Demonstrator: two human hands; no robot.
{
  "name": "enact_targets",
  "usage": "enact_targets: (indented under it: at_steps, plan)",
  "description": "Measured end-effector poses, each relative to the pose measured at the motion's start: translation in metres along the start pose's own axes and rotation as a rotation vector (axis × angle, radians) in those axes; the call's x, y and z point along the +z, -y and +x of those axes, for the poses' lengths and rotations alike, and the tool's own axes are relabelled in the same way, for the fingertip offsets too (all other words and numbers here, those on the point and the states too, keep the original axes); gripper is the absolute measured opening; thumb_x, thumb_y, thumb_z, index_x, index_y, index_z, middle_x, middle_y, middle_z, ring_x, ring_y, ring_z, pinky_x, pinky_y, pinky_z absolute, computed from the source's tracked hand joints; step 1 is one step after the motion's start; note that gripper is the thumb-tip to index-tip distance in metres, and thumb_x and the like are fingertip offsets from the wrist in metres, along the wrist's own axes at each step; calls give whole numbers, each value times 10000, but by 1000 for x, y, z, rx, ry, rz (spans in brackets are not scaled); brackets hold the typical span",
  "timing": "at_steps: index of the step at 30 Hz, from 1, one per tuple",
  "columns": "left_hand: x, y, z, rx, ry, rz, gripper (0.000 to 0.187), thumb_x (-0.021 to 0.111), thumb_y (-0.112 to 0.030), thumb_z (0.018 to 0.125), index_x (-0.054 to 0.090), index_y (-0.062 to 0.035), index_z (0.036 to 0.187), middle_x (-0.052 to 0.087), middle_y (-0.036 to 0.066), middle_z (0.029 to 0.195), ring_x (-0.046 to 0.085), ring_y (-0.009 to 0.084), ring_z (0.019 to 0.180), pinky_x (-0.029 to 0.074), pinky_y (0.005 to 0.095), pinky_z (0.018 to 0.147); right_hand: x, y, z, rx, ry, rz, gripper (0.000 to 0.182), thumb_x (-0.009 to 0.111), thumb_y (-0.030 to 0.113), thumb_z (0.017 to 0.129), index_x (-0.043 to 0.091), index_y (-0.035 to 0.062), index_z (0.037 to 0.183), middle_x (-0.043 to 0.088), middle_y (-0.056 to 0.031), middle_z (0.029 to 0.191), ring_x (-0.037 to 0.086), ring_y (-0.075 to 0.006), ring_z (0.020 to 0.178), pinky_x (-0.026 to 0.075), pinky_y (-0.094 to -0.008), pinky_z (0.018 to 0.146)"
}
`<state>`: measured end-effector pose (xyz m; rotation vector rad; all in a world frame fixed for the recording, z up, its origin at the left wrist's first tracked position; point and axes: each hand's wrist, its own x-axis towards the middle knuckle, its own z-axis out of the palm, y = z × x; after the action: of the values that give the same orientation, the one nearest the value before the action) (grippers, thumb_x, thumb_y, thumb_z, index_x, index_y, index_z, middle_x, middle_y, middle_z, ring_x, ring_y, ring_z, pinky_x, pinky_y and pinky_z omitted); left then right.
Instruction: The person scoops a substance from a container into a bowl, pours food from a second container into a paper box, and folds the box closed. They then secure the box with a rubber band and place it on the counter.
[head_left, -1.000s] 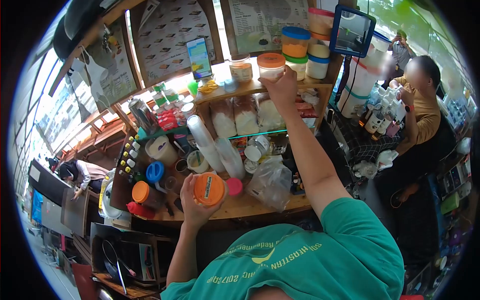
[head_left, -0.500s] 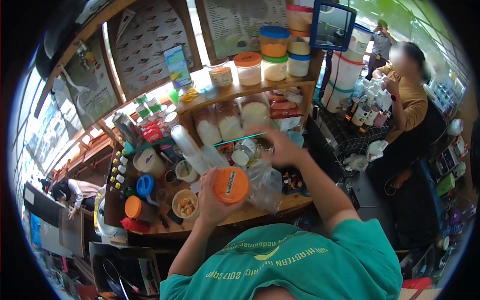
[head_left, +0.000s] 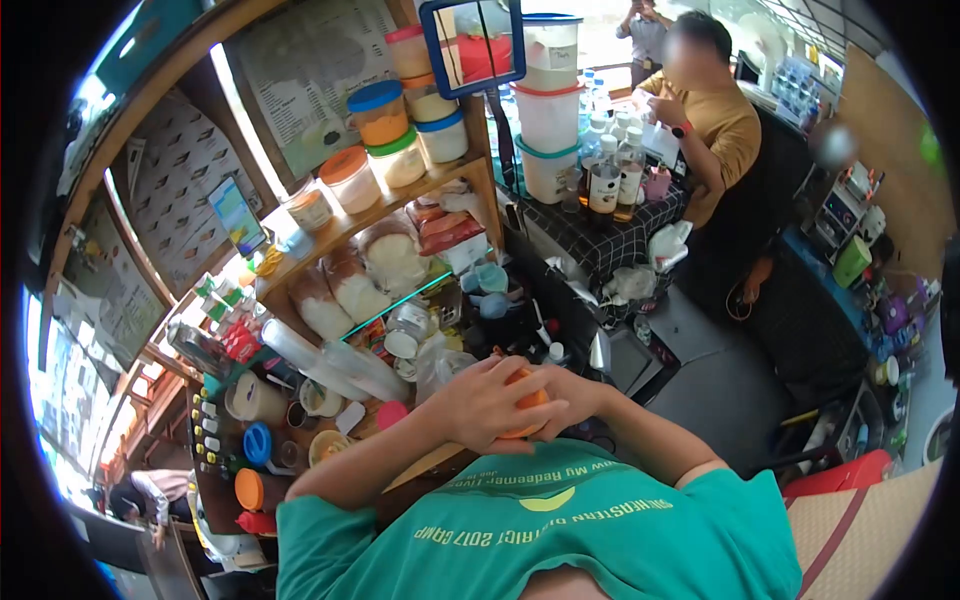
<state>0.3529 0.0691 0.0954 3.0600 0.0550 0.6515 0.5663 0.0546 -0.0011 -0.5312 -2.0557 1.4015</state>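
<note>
Orange shows between the curled fingers of the left hand and right hand: a lidded jar, clasped before the green shirt, its contents hidden. On the shelf, a blue-lidded tub with orange contents tops a green-lidded tub holding something pale.

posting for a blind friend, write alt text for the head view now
Left hand and right hand clasp a half-hidden orange lid before a green T-shirt. At upper left, lidded tubs line a wooden shelf; at upper right, a person in a mustard top is near bottles.
</note>
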Motion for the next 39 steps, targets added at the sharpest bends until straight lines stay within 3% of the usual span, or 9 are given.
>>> enact_targets:
  at_steps: [5, 13, 18, 22, 24, 26, 29, 31, 39]
  plan:
    - [32, -7, 47, -22, -89, -20, 417, 724, -317, 756, 620, -154, 1126, 583, 105, 1200, 581, 294, 946, 495, 386, 688, -7, 11, -50, 64, -317, -126, 701, 866, 191, 534, 625, 52, 1177, 671, -110, 1152, 682, -258, 1074, 550, -384, 926]
    - [78, -39, 91, -118, -90, -15, 407, 713, -304, 779, 620, -119, 1129, 581, 112, 1178, 575, 310, 930, 498, 411, 691, -5, 7, -111, 104, -431, -112, 722, 880, 222, 630, 572, 38, 1256, 664, -142, 1172, 677, -322, 1101, 538, -399, 945]
    - [101, -66, 136, -833, -93, 236, 375, 668, -318, 857, 650, -70, 1136, 596, 180, 1206, 620, 357, 910, 552, 465, 694, -11, -5, -111, 150, -795, -331, 666, 851, 191, 715, 551, 28, 1286, 660, -185, 1165, 677, -333, 1109, 539, -412, 912]
    - [65, -56, 138, -812, 202, 123, 642, 707, -440, 837, 556, -114, 1369, 577, 199, 1254, 632, 371, 918, 572, 454, 704, -42, -1, -111, 185, -631, -147, 658, 851, 182, 696, 563, 41, 1271, 659, -163, 1176, 683, -310, 1088, 542, -399, 920]
    - [62, -48, 114, -611, 70, 5, 761, 727, -500, 813, 492, -150, 1447, 537, 213, 1304, 630, 388, 965, 575, 458, 713, -65, -6, -111, 8, -108, 59, 676, 852, 168, 673, 570, 54, 1277, 646, -139, 1211, 671, -290, 1098, 533, -391, 954]
    - [67, -54, 93, -470, 210, -19, 762, 721, -515, 826, 479, -169, 1461, 492, 231, 1354, 620, 409, 1031, 575, 475, 722, -58, -6, -105, 31, -10, 60, 740, 862, 165, 641, 567, 56, 1311, 626, -121, 1242, 650, -262, 1128, 512, -388, 1003]
    - [91, -85, 84, -1038, 149, 35, 718, 686, -539, 866, 508, -83, 1391, 558, 284, 1220, 650, 456, 948, 569, 497, 720, -20, -27, -84, 196, -39, 283, 760, 879, 182, 637, 565, 41, 1315, 613, -130, 1265, 633, -268, 1168, 501, -390, 1012]
    - [103, -90, 70, -1505, -27, 81, 692, 627, -569, 898, 544, 7, 1274, 636, 308, 1034, 677, 498, 850, 561, 532, 749, 17, -30, -58, 165, -335, -224, 744, 908, 213, 638, 575, 24, 1276, 605, -156, 1263, 621, -314, 1169, 495, -404, 1003]
    - [74, -103, -40, -1920, -95, 64, 663, 557, -615, 929, 594, 33, 1068, 707, 283, 929, 704, 468, 895, 566, 528, 781, 113, -61, 20, 6, -227, -408, 782, 895, 155, 628, 512, 14, 1294, 588, -201, 1213, 559, -407, 1158, 469, -472, 993]
